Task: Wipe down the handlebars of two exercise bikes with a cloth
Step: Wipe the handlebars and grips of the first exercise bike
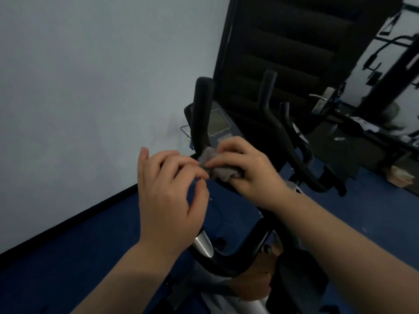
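Right hand: we see the right hand [244, 168] clamped on a small grey fuzzy cloth [217, 166], pressing it against the black padded handlebar [201, 114] of the nearer exercise bike.
Left hand: the left hand [167, 196] is just beside the right, fingers loosely curled, fingertips touching the cloth's left edge; we cannot tell whether it pinches the cloth or only rests on it.
Cloth: bunched between both hands, at the bend where the upright grip meets the lower bar.
Handlebar: its left grip rises above and beyond the hands; the right-side black curved grips [269, 109] stand beyond the right hand, apart from it.
Console: a grey display screen [218, 122] sits just beyond the hands, between the grips.
Frame: the silver and black bike frame [204, 243] runs below the wrists.
Floor: blue floor [90, 245] lies under the left forearm; a pale wall [90, 87] stands left of the hands.
Background: a dark slatted door [294, 41] is well beyond the hands.
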Action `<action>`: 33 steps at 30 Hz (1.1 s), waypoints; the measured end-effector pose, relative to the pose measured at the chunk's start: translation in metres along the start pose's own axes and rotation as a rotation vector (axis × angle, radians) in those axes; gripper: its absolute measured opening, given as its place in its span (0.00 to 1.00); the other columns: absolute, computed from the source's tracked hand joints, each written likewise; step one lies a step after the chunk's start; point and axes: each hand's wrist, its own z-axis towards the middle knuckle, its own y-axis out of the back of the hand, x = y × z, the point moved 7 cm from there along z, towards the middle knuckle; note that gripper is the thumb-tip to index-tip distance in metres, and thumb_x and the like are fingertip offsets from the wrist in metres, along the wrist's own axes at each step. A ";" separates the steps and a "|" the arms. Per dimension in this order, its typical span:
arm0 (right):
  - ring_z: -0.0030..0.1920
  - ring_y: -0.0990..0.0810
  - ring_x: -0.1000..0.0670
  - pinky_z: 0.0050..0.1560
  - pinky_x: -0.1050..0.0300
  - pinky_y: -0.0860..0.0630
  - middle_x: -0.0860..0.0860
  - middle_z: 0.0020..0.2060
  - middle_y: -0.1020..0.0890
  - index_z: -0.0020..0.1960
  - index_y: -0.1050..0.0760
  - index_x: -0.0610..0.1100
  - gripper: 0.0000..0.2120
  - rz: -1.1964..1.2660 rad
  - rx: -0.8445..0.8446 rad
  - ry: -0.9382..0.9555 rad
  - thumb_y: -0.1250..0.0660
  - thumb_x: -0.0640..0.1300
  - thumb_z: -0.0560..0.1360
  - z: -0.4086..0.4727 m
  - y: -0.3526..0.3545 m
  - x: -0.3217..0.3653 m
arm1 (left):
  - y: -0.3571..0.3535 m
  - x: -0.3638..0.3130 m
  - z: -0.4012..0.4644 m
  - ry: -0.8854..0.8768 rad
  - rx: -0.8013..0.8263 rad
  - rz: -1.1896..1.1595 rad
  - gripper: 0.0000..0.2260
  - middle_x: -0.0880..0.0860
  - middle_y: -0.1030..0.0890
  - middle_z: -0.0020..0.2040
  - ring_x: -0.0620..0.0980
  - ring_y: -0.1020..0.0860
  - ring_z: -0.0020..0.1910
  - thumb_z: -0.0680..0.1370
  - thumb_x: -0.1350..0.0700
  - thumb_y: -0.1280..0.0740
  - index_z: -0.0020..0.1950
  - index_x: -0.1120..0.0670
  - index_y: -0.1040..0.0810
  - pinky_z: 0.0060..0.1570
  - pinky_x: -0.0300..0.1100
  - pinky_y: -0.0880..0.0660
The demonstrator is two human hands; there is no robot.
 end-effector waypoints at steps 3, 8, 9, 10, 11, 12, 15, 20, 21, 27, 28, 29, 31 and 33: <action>0.57 0.25 0.49 0.58 0.58 0.28 0.50 0.53 0.27 0.51 0.18 0.43 0.18 0.038 0.002 -0.044 0.31 0.25 0.67 -0.028 -0.006 -0.008 | -0.001 -0.004 0.000 -0.050 0.028 -0.017 0.06 0.49 0.20 0.47 0.50 0.25 0.56 0.75 0.56 0.36 0.42 0.53 0.19 0.76 0.53 0.51; 0.56 0.24 0.52 0.56 0.48 0.26 0.51 0.52 0.25 0.49 0.17 0.46 0.18 0.044 0.048 -0.172 0.30 0.26 0.67 -0.077 0.021 -0.034 | -0.020 -0.024 -0.018 -0.057 0.264 -0.080 0.07 0.44 0.20 0.41 0.43 0.23 0.46 0.76 0.54 0.38 0.42 0.50 0.21 0.74 0.46 0.44; 0.55 0.24 0.51 0.56 0.49 0.26 0.50 0.52 0.25 0.50 0.17 0.44 0.17 0.078 0.007 -0.166 0.30 0.26 0.68 -0.066 0.020 -0.031 | -0.025 -0.027 -0.023 -0.051 0.320 -0.032 0.08 0.43 0.20 0.40 0.43 0.23 0.45 0.76 0.53 0.39 0.42 0.49 0.21 0.71 0.44 0.42; 0.55 0.24 0.50 0.57 0.51 0.26 0.49 0.52 0.25 0.51 0.17 0.43 0.15 0.114 -0.042 -0.159 0.30 0.27 0.69 -0.054 0.016 -0.027 | -0.030 -0.029 -0.027 -0.051 0.369 0.013 0.08 0.42 0.20 0.40 0.44 0.22 0.44 0.76 0.51 0.39 0.41 0.48 0.21 0.68 0.43 0.39; 0.56 0.24 0.50 0.58 0.54 0.26 0.48 0.52 0.25 0.51 0.18 0.42 0.15 0.151 -0.079 -0.163 0.30 0.27 0.70 -0.043 0.012 -0.023 | -0.032 -0.030 -0.027 -0.046 0.405 0.043 0.09 0.42 0.20 0.39 0.44 0.22 0.43 0.76 0.50 0.40 0.41 0.48 0.21 0.62 0.42 0.38; 0.56 0.24 0.51 0.58 0.56 0.27 0.48 0.52 0.25 0.52 0.18 0.41 0.15 0.187 -0.084 -0.183 0.31 0.27 0.70 -0.040 0.007 -0.022 | -0.034 -0.029 -0.026 -0.033 0.433 0.062 0.10 0.42 0.20 0.38 0.44 0.23 0.41 0.76 0.49 0.40 0.41 0.47 0.21 0.57 0.41 0.37; 0.58 0.25 0.52 0.60 0.52 0.28 0.49 0.54 0.24 0.50 0.17 0.44 0.17 0.114 -0.012 -0.260 0.31 0.26 0.69 -0.081 0.009 -0.035 | -0.036 -0.026 -0.026 -0.017 0.516 0.092 0.12 0.41 0.22 0.35 0.44 0.25 0.37 0.76 0.47 0.43 0.40 0.46 0.22 0.49 0.41 0.37; 0.55 0.23 0.52 0.59 0.50 0.27 0.50 0.52 0.23 0.50 0.19 0.49 0.13 0.156 0.020 -0.423 0.30 0.33 0.72 -0.111 0.035 -0.049 | -0.035 -0.028 -0.029 -0.033 0.520 0.148 0.12 0.42 0.22 0.33 0.46 0.25 0.35 0.76 0.47 0.42 0.39 0.47 0.20 0.45 0.42 0.38; 0.54 0.23 0.52 0.59 0.55 0.27 0.49 0.52 0.23 0.51 0.18 0.48 0.12 0.162 -0.012 -0.417 0.30 0.33 0.73 -0.101 0.033 -0.046 | -0.036 -0.029 -0.029 -0.038 0.514 0.147 0.12 0.42 0.22 0.34 0.46 0.25 0.36 0.76 0.48 0.41 0.39 0.47 0.20 0.45 0.42 0.38; 0.54 0.25 0.56 0.58 0.61 0.30 0.59 0.50 0.26 0.48 0.18 0.54 0.16 0.056 -0.049 -0.644 0.30 0.33 0.71 -0.146 0.023 -0.041 | -0.032 -0.027 -0.028 -0.053 0.523 0.061 0.09 0.40 0.27 0.31 0.43 0.30 0.33 0.75 0.48 0.40 0.39 0.45 0.22 0.43 0.41 0.40; 0.54 0.25 0.59 0.58 0.62 0.30 0.60 0.49 0.25 0.47 0.18 0.55 0.15 0.098 -0.045 -0.712 0.28 0.35 0.71 -0.160 0.029 -0.043 | -0.032 -0.027 -0.028 -0.061 0.532 0.064 0.10 0.40 0.27 0.31 0.44 0.29 0.33 0.75 0.48 0.41 0.39 0.46 0.22 0.43 0.41 0.40; 0.53 0.24 0.60 0.58 0.61 0.29 0.60 0.48 0.24 0.45 0.18 0.55 0.14 0.135 -0.047 -0.777 0.27 0.36 0.71 -0.169 0.035 -0.047 | -0.032 -0.026 -0.028 -0.069 0.538 0.070 0.10 0.41 0.26 0.31 0.44 0.28 0.33 0.75 0.48 0.41 0.40 0.46 0.21 0.44 0.42 0.39; 0.50 0.24 0.62 0.53 0.64 0.29 0.58 0.47 0.23 0.43 0.19 0.57 0.12 0.163 -0.057 -0.868 0.27 0.38 0.70 -0.166 0.038 -0.053 | -0.032 -0.026 -0.029 -0.086 0.536 0.079 0.10 0.42 0.26 0.31 0.45 0.27 0.33 0.75 0.49 0.40 0.40 0.47 0.21 0.43 0.43 0.38; 0.49 0.25 0.62 0.48 0.72 0.31 0.57 0.48 0.23 0.42 0.21 0.60 0.13 0.159 -0.150 -0.885 0.28 0.40 0.72 -0.152 0.035 -0.056 | -0.032 -0.027 -0.029 -0.104 0.534 0.080 0.10 0.42 0.26 0.30 0.46 0.27 0.32 0.75 0.49 0.40 0.39 0.48 0.21 0.43 0.43 0.38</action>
